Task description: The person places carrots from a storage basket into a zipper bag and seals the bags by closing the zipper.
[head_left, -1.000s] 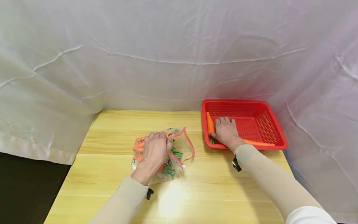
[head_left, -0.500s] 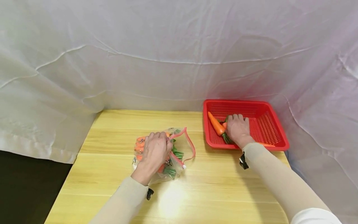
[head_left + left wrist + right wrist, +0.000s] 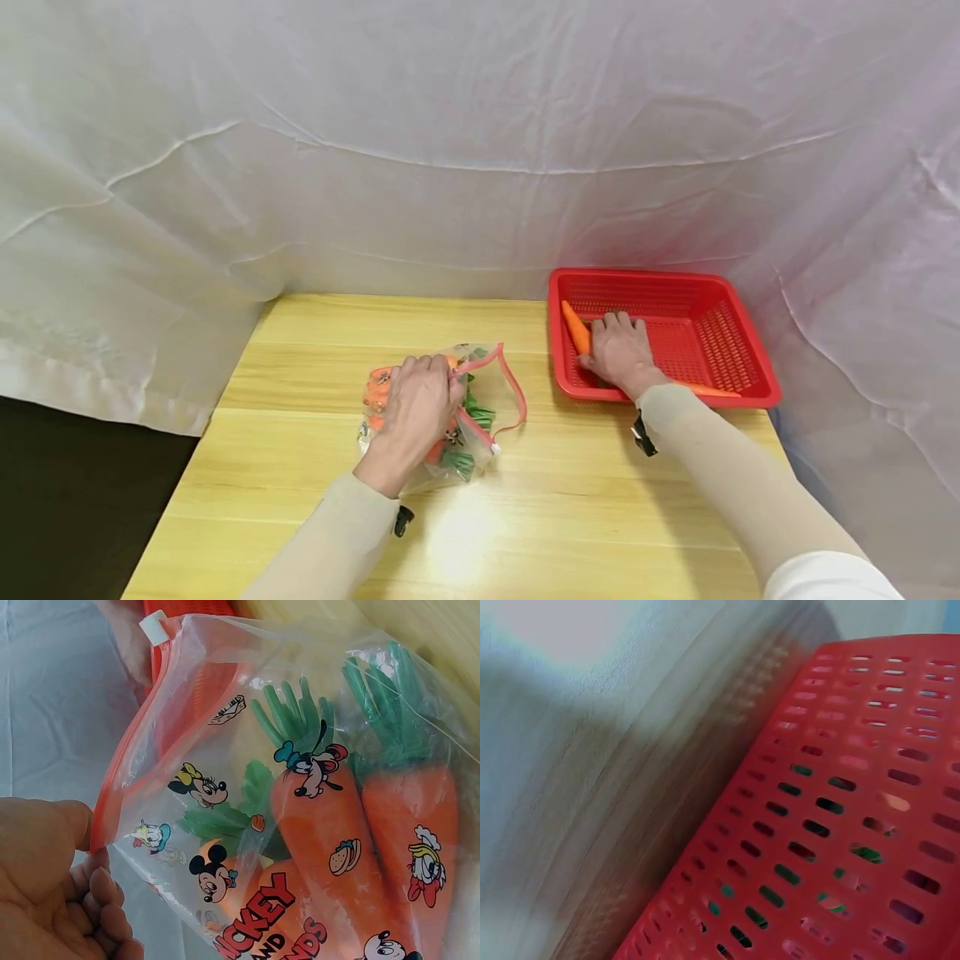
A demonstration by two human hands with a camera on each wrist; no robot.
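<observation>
My left hand (image 3: 416,400) pinches the red zip edge (image 3: 120,784) of a clear zip bag (image 3: 214,885) between thumb and fingers. Printed cartoon figures cover the bag, and its mouth gapes to the right in the head view. Several orange carrots (image 3: 322,817) with green tops show through the plastic. My right hand (image 3: 618,354) reaches down into a red perforated basket (image 3: 720,333), its thumb beside a carrot (image 3: 576,329) along the left wall. Another carrot (image 3: 705,389) lies by the near wall, partly under the wrist. The right fingertips are hidden, so I cannot tell what they grip.
Both the bag and the basket stand on a light wooden table (image 3: 300,467). The basket is at the back right, near pale cloth (image 3: 487,208) that hangs behind and at both sides. In the right wrist view, the basket wall hides the hand.
Inside the basket my right hand went right, then came back left. The carrot at the left wall swung to a slant. My left hand kept its grip on the bag.
</observation>
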